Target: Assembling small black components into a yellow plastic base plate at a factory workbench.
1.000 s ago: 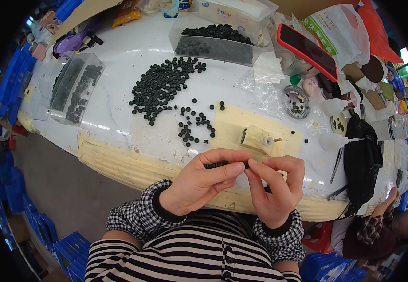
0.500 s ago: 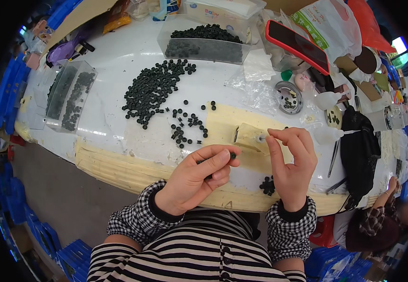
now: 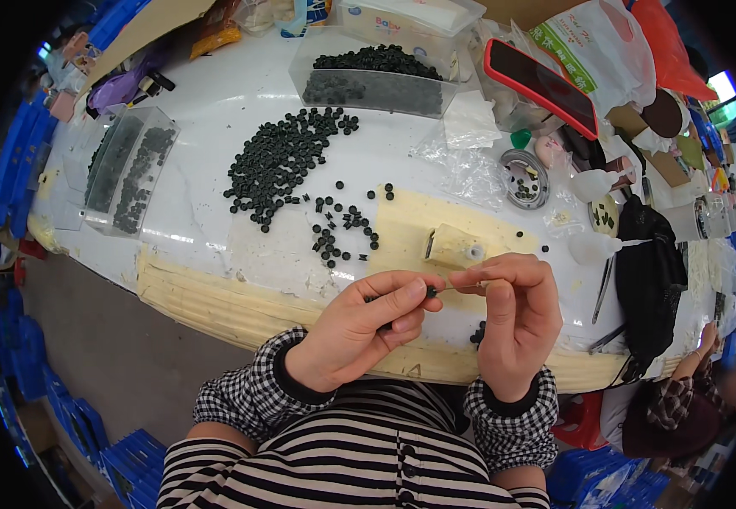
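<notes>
My left hand [image 3: 359, 331] is closed, pinching a small black spool-like part [image 3: 432, 291] between thumb and forefinger; more dark parts show partly under its fingers. My right hand [image 3: 521, 327] pinches a thin stick-like tool [image 3: 461, 286], whose tip reaches the black part; whether it touches is too small to tell. Just beyond my hands lies a yellowish tape-wrapped holder [image 3: 451, 243] with a round white opening [image 3: 474, 253]. A few black parts [image 3: 477, 334] sit beside my right hand, partly hidden. Farther left, loose black parts [image 3: 342, 222] lie before a large pile [image 3: 275, 161].
Clear bins of black parts stand at the back [image 3: 385, 97] and left [image 3: 143, 187]. A red-cased phone [image 3: 546, 85], a round metal tin [image 3: 522, 178], white squeeze bottles [image 3: 593, 246], tweezers [image 3: 603, 288] and black cloth [image 3: 646, 271] crowd the right. Another person [image 3: 682, 399] sits far right.
My right hand has moved from the holder's white opening left and nearer me, bringing the thin tool to the black part. My left hand has shifted slightly right.
</notes>
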`<state>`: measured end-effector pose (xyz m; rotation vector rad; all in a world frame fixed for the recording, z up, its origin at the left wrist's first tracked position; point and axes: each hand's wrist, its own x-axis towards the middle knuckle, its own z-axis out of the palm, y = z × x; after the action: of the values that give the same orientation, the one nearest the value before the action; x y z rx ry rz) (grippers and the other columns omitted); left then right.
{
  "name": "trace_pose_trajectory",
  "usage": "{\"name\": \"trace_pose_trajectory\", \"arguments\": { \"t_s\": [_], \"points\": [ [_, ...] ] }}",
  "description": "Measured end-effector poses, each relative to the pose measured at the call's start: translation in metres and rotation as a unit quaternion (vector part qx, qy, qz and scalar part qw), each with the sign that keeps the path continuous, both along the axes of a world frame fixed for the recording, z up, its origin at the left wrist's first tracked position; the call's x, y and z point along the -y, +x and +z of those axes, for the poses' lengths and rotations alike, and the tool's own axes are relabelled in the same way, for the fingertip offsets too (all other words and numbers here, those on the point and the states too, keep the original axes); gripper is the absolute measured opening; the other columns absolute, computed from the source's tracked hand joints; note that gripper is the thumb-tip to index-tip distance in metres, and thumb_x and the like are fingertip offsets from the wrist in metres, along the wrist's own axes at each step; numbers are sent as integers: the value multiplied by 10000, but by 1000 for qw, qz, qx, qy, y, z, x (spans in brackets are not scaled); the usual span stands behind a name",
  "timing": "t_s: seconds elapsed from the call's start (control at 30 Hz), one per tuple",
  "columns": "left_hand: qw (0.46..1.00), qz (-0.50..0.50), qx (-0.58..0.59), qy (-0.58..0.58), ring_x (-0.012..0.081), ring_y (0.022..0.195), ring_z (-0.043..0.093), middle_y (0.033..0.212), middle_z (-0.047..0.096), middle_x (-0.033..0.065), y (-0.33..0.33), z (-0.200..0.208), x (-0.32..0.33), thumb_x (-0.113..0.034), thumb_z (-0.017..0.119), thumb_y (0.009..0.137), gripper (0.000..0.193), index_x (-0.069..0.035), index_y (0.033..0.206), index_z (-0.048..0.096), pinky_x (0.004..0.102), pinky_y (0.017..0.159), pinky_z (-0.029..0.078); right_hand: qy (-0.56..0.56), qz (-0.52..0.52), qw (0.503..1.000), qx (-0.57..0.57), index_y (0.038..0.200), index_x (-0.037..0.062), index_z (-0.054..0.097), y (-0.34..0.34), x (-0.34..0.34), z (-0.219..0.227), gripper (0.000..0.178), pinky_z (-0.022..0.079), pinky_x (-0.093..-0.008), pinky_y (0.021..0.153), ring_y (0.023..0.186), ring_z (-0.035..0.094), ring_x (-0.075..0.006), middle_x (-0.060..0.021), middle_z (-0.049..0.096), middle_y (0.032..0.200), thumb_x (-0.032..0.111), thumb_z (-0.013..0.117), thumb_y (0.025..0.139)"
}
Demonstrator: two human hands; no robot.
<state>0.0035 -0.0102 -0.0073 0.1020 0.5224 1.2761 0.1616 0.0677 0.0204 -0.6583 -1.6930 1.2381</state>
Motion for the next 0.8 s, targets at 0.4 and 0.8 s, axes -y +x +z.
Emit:
{"name": "trace_pose_trajectory", "arguments": {
  "t_s": [0.4,0.8],
  "points": [
    [1000,5,-3,2,52,646,402,935,613,64,0,-1,0,-158,512,991,261,11,1171,594,189,604,365,30,-6,1000,5,982,-47,558,-4,2,-2,66,542,-268,730,869,669,-196,-122,612,942,-5,549,932],
    [999,24,-45,-6,53,624,389,812,563,20,0,4,1,-157,534,983,232,4,1134,606,197,583,341,37,-126,991,-15,953,-27,584,-1,-4,4,56,516,-278,752,825,643,-194,-117,629,906,3,594,906]
  ]
}}
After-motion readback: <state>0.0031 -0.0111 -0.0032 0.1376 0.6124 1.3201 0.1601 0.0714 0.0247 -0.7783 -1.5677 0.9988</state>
